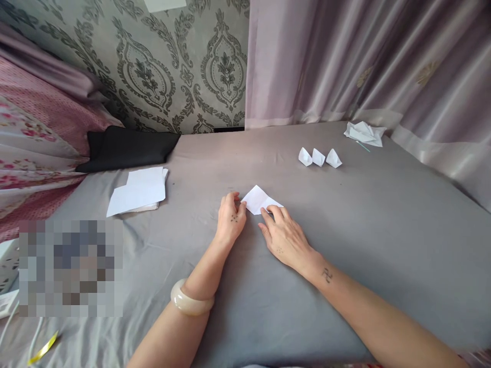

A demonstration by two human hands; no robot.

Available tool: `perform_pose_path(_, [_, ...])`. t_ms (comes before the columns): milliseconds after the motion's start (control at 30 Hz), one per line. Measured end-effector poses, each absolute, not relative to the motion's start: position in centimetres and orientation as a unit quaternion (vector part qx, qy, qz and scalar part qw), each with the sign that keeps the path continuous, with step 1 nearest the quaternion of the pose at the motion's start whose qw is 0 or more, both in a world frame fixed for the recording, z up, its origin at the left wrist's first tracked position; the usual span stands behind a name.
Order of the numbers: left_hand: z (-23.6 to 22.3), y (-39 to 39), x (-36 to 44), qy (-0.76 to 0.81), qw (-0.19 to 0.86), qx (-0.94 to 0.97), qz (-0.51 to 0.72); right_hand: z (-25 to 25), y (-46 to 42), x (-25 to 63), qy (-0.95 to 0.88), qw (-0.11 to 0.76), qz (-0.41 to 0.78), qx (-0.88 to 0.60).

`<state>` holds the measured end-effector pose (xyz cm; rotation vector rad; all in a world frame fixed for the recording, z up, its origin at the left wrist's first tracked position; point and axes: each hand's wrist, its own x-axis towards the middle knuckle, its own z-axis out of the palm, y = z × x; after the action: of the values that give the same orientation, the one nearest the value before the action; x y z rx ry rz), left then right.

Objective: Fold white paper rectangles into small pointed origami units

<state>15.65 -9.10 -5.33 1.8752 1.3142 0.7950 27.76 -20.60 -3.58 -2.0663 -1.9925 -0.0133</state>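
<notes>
A small folded white paper (pixel 256 198) lies on the grey sheet in front of me, with creases across it. My left hand (pixel 231 216) is at its left corner, the thumb and curled fingers pinching the edge. With fingers stretched out, my right hand (pixel 286 232) rests on the paper's lower right part and covers some of it. Three small folded paper boats (pixel 318 157) stand in a row farther back to the right.
White paper sheets (pixel 141 190) are stacked at the left, near a black cloth (pixel 130 147). More folded white paper (pixel 365 134) sits at the far right beside a thin greenish stick (pixel 362 146). A yellow strip (pixel 43 348) and cables lie at the lower left. Curtains (pixel 345 56) border the back right.
</notes>
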Motion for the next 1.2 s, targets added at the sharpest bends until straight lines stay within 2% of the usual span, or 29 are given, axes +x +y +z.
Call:
perform_pose_path(200, [-4.7, -8.9, 16.0, 0.49, 0.406, 0.717, 0.286, -3.7, -20.4, 28.0, -0.692, 0.161, 0.005, -0.704])
perform_pose_path(433, [-3.6, -9.7, 15.3, 0.487, 0.377, 0.759, 0.212, -3.9, -19.7, 29.4, -0.702, 0.226, 0.048, -0.673])
perform_pose_path(500, [-3.5, -10.0, 15.1, 0.493, 0.345, 0.774, 0.197, -4.1, -19.6, 29.8, -0.701, 0.241, 0.051, -0.669])
perform_pose_path(567, [-3.6, -10.3, 15.0, 0.481, 0.269, 0.807, 0.212, -4.2, -19.4, 30.0, -0.701, 0.251, 0.049, -0.665])
perform_pose_path(633, [-3.6, -10.6, 14.8, 0.436, 0.178, 0.853, 0.227, -4.3, -19.3, 30.1, -0.701, 0.256, 0.044, -0.664])
perform_pose_path(700, [-3.3, -11.0, 14.7, 0.365, 0.135, 0.9, 0.198, -4.3, -19.1, 30.2, -0.702, 0.258, 0.039, -0.663])
perform_pose_path(867, [-2.1, -13.5, 14.3, 0.293, 0.127, 0.946, 0.06, -4.1, -18.0, 31.0, -0.705, 0.241, 0.068, -0.664])
perform_pose_path(1067, [-1.3, -15.7, 14.4, 0.283, 0.083, 0.956, 0.01, -3.2, -16.2, 32.4, -0.692, 0.194, 0.145, -0.68])
perform_pose_path(1200, [-1.3, -15.6, 14.3, 0.278, 0.088, 0.956, 0.022, -3.0, -15.9, 32.8, -0.689, 0.2, 0.19, -0.67])
